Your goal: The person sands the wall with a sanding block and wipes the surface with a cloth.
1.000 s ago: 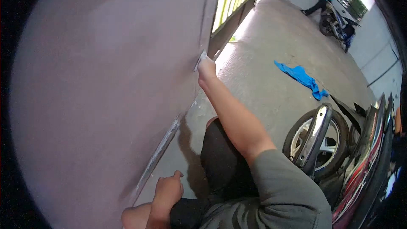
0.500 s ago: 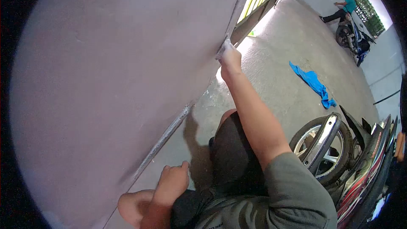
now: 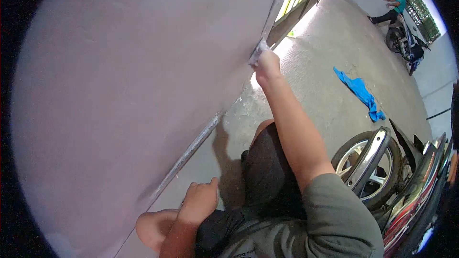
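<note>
Wall (image 3: pixel 124 91) blocks left side. Room over concrete floor (image 3: pixel 308 100) right of centre, crumpled blue cloth (image 3: pixel 360 91) lying there. Motorcycle wheel (image 3: pixel 379 180) and exhaust (image 3: pixel 369 156) obstruct lower right.

A pale, whitish piece (image 3: pixel 255 58), slim and slanting (its material is too blurred to tell), is held against the wall near its far lower corner, partly covered by the right hand (image 3: pixel 268 64). The wall (image 3: pixel 129 91) is broad, dull greyish-mauve and mostly even, with a rougher, whitish-grey strip running along part of its foot.
</note>
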Available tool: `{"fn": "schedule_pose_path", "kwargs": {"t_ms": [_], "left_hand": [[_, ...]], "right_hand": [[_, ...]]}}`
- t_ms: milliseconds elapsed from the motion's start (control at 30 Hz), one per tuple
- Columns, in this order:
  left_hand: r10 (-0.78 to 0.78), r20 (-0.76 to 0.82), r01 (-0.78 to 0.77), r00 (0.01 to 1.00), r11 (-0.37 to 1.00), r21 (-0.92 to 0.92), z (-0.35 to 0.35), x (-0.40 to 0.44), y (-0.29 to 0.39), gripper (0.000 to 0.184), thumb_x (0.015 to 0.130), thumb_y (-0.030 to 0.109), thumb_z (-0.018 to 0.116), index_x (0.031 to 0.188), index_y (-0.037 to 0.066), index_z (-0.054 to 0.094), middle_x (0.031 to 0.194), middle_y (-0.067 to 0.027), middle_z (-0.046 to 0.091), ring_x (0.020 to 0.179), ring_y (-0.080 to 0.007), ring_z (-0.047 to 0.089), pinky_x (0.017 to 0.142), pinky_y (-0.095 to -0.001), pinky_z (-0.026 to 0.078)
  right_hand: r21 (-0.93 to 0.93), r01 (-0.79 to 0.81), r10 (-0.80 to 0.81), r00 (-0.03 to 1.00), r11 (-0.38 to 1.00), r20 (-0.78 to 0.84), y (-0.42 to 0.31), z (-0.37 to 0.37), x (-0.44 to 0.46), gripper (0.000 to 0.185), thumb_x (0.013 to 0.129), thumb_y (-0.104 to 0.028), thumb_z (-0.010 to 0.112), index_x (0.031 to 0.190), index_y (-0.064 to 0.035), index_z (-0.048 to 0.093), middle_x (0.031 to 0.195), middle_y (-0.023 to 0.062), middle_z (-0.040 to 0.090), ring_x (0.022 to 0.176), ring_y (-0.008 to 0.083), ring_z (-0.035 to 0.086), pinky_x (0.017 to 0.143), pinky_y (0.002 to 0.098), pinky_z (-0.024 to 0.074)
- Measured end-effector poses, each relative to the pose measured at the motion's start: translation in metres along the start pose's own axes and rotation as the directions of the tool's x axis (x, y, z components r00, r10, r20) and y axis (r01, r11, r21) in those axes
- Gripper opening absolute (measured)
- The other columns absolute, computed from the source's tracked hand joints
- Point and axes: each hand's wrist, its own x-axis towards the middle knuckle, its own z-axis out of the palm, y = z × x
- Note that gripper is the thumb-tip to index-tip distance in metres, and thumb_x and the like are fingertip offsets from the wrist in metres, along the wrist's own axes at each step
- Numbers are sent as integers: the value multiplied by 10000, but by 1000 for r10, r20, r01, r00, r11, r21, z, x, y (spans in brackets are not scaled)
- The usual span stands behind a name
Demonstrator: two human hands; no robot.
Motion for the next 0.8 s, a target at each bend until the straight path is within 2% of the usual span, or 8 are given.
{"fn": "schedule_pose_path", "kwargs": {"t_ms": [133,267,333,467,533,733,767,800], "left_hand": [[14,-28,-12,1000,999,53,4,2,0,293,848,120,571,1130,43,545,799,-202,680,768,-384,662,800,-489,478],[29,-44,-27,999,999,34,0,1,2,205,855,108,510,1039,27,546,762,-186,683,737,-367,671,754,-474,468],[40,-45,-38,998,998,45,0,-1,4,217,856,110,510,1054,29,547,772,-188,686,744,-366,673,758,-473,470],[-38,6,38,999,999,3,0,3,1,309,863,143,539,1159,57,556,830,-223,681,811,-415,661,801,-520,495],[-53,-1,53,999,998,18,2,3,1,309,865,149,532,1158,55,561,835,-229,680,811,-422,659,798,-523,496],[-28,12,28,1000,1000,-15,10,5,-5,340,864,151,513,1188,53,549,890,-251,677,854,-425,657,800,-535,499],[-60,61,60,996,998,2,7,7,-4,352,859,154,519,1196,56,547,920,-253,676,885,-418,657,822,-528,498],[-53,55,53,997,999,3,7,6,-4,352,859,154,519,1196,56,547,920,-253,676,885,-418,657,822,-528,498]], "right_hand": [[-25,21,-22,999,999,-50,-12,-1,-15,395,1008,-359,488,1087,-9,654,965,37,639,833,158,577,710,315,459],[93,-44,40,998,995,44,-7,4,-16,290,988,-337,516,1135,-117,634,1047,21,632,898,153,536,805,372,410],[-17,-24,23,998,1000,-55,-11,-3,-1,313,994,-354,519,1150,-108,635,1057,27,635,920,155,547,829,382,424],[49,-85,82,995,995,49,-6,0,-8,342,990,-340,530,1177,-73,633,1045,32,650,926,158,582,802,349,451],[20,126,-125,992,992,-35,16,-9,25,373,981,-347,551,1184,-46,637,1042,35,667,901,160,617,756,299,475],[129,16,-21,999,991,38,16,-13,19,404,989,-347,544,1186,-9,643,1085,63,678,941,171,634,812,313,500],[-89,144,-148,988,986,-42,18,-10,14,421,981,-364,554,1191,-10,641,1083,68,678,956,175,630,829,323,495],[-90,153,-157,987,984,-42,21,-10,22,421,981,-364,554,1191,-10,641,1083,68,678,956,175,630,829,323,495]]}}
